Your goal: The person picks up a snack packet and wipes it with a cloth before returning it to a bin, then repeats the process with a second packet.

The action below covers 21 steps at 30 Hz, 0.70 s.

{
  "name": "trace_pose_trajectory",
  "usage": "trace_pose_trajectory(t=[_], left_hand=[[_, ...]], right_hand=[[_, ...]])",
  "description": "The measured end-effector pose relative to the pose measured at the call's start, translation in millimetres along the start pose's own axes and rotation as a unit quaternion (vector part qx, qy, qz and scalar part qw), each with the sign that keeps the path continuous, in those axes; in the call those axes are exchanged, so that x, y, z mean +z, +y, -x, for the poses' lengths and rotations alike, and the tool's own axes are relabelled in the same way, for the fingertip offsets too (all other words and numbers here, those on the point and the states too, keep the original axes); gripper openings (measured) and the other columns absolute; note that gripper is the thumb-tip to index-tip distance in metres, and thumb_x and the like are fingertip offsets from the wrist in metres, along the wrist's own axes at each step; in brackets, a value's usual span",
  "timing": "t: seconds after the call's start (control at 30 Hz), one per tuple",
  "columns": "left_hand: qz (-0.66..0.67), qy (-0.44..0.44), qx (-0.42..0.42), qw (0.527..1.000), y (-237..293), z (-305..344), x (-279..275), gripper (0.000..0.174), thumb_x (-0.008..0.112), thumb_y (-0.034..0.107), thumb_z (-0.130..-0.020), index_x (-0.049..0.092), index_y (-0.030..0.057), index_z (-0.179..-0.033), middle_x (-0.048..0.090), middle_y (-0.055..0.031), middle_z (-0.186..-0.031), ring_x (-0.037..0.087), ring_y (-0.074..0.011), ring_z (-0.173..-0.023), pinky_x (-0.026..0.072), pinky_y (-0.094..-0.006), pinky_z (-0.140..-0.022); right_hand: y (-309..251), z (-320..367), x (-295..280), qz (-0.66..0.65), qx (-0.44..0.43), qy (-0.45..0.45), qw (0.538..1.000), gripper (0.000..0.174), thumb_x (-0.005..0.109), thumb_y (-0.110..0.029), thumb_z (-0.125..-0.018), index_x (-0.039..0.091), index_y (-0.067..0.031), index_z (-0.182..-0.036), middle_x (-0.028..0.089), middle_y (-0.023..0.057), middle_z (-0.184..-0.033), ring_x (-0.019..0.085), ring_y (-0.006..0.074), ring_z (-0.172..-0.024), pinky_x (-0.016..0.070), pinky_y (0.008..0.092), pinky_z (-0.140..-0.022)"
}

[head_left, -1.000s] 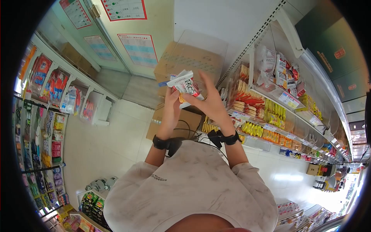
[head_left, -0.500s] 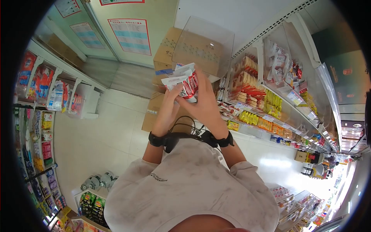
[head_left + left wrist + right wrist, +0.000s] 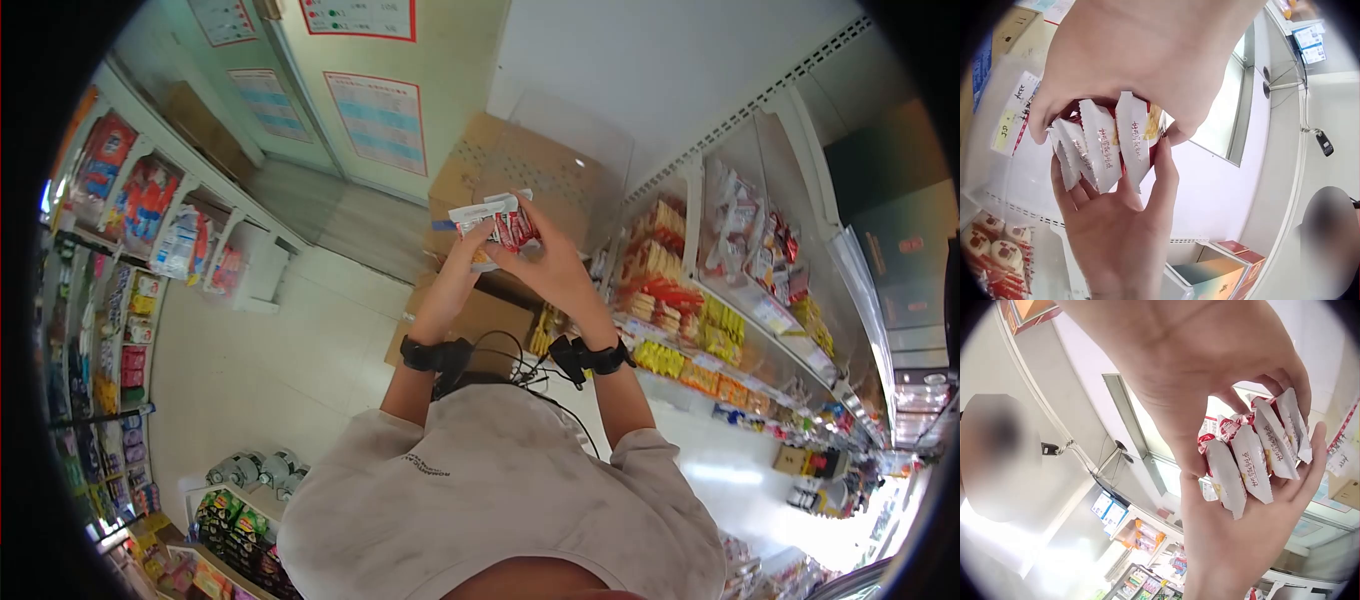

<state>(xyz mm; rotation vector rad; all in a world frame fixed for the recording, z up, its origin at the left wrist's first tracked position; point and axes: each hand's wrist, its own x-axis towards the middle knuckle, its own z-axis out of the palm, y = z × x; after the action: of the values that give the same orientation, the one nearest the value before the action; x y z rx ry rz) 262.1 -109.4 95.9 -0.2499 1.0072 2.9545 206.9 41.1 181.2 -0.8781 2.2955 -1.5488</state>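
Note:
Several small white-and-red snack packets (image 3: 508,228) stand side by side in a row between my two hands, out in front of the chest. From the left, my left hand (image 3: 450,287) grips the row, its thumb over the front of the wrappers. On the other side my right hand (image 3: 562,277) holds them with thumb and fingers curled round the end. In the left wrist view, the crimped white ends of the packets (image 3: 1105,147) face the camera. The right wrist view shows the same packets (image 3: 1252,464) pressed together between the fingers of both hands.
Beyond the hands, a clear plastic bin (image 3: 615,165) stands by stacked cardboard boxes (image 3: 463,150). Shelves with snack bins (image 3: 665,250) run along the right. Bagged goods hang on a left-hand rack (image 3: 150,205). Black cables (image 3: 515,365) hang between the forearms.
Both hands have drawn together round the packets; the right hand's fingers, raised and spread earlier, now wrap the row's right end. The head view has shifted slightly.

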Motion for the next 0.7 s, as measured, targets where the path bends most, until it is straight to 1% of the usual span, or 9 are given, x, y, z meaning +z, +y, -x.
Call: trace_pose_trajectory(t=[0.03,0.13,0.23,0.33,0.43,0.53,0.57,0.63,0.7], left_hand=[[0.002,0.001,0.002,1.0,3.4,-7.1,3.0,0.053,0.06,0.034,-0.101,0.048,0.0052,-0.143,0.058,-0.0098,-0.136,0.059,-0.0209,-0.122,0.0467,-0.0385,-0.106],[-0.091,0.009,0.084,0.992,17.0,-34.9,15.0,0.054,0.059,0.038,-0.101,0.047,0.0062,-0.144,0.058,-0.009,-0.136,0.058,-0.02,-0.124,0.0448,-0.0382,-0.108],[-0.121,0.017,0.084,0.989,18.2,-76.3,15.1,0.054,0.056,0.04,-0.103,0.047,0.0079,-0.145,0.058,-0.009,-0.136,0.058,-0.02,-0.123,0.0449,-0.0381,-0.108],[-0.167,0.071,0.073,0.981,16.3,-103.2,25.1,0.055,0.053,0.044,-0.104,0.047,0.0077,-0.144,0.057,-0.0087,-0.136,0.058,-0.0195,-0.123,0.0444,-0.0383,-0.107],[-0.243,0.085,0.106,0.96,8.0,-115.1,33.6,0.058,0.055,0.043,-0.104,0.049,-0.0004,-0.141,0.059,-0.01,-0.13,0.057,-0.0212,-0.119,0.0455,-0.0335,-0.1],[-0.505,0.098,0.185,0.838,-14.5,-120.5,17.6,0.058,0.054,0.042,-0.103,0.048,-0.0029,-0.141,0.059,-0.0172,-0.127,0.061,-0.0303,-0.113,0.0498,-0.037,-0.093],[-0.585,0.089,0.229,0.773,-23.7,-126.2,6.8,0.059,0.056,0.041,-0.102,0.048,-0.0032,-0.14,0.059,-0.0185,-0.125,0.062,-0.032,-0.111,0.0511,-0.0387,-0.09],[-0.724,0.067,0.306,0.615,-41.7,-135.4,-12.3,0.059,0.058,0.039,-0.1,0.048,-0.0037,-0.14,0.059,-0.0211,-0.123,0.063,-0.0356,-0.107,0.0535,-0.042,-0.085],[-0.772,0.041,0.277,0.57,-40.4,-124.6,-1.5,0.057,0.062,0.034,-0.097,0.049,-0.0023,-0.139,0.06,-0.0203,-0.123,0.063,-0.0359,-0.108,0.0541,-0.0426,-0.084]], right_hand=[[1.5,-9.0,-6.0,-0.009,0.005,-0.013,1.0,0.088,0.084,-0.031,-0.081,0.04,0.0048,-0.148,0.06,0.0217,-0.128,0.062,0.0269,-0.115,0.0497,0.0362,-0.098],[25.0,-41.6,-13.9,-0.044,-0.004,0.004,0.999,0.091,0.084,-0.033,-0.079,0.038,0.0046,-0.148,0.061,0.0197,-0.124,0.063,0.0245,-0.111,0.0496,0.0348,-0.098],[40.6,-80.3,-29.0,-0.086,0.042,-0.015,0.995,0.092,0.083,-0.035,-0.079,0.036,0.004,-0.148,0.06,0.0184,-0.124,0.062,0.0235,-0.11,0.0506,0.035,-0.096],[68.6,-111.7,-39.5,-0.116,0.057,-0.002,0.992,0.091,0.081,-0.036,-0.078,0.037,0.0045,-0.147,0.06,0.0167,-0.124,0.062,0.0231,-0.11,0.0519,0.0358,-0.094],[82.0,-127.1,-58.2,-0.186,0.171,0.006,0.968,0.09,0.08,-0.038,-0.081,0.036,0.0017,-0.149,0.058,0.0156,-0.129,0.06,0.0209,-0.115,0.0499,0.0367,-0.094],[110.6,-149.7,-70.6,-0.147,0.237,0.049,0.959,0.099,0.079,-0.043,-0.079,0.03,0.0034,-0.151,0.057,0.0155,-0.131,0.058,0.0227,-0.119,0.0495,0.0404,-0.095],[139.1,-164.7,-70.1,-0.103,0.238,0.077,0.963,0.104,0.081,-0.045,-0.076,0.029,0.0068,-0.15,0.058,0.0185,-0.131,0.059,0.0262,-0.12,0.0493,0.0395,-0.097],[200.6,-189.3,-63.5,-0.014,0.237,0.13,0.963,0.114,0.083,-0.049,-0.071,0.026,0.0135,-0.148,0.059,0.0246,-0.133,0.061,0.0334,-0.121,0.049,0.0376,-0.1],[198.6,-192.4,-60.9,0.087,0.273,0.133,0.949,0.121,0.083,-0.05,-0.07,0.02,0.0173,-0.149,0.058,0.0279,-0.133,0.059,0.0351,-0.124,0.048,0.0389,-0.102]])
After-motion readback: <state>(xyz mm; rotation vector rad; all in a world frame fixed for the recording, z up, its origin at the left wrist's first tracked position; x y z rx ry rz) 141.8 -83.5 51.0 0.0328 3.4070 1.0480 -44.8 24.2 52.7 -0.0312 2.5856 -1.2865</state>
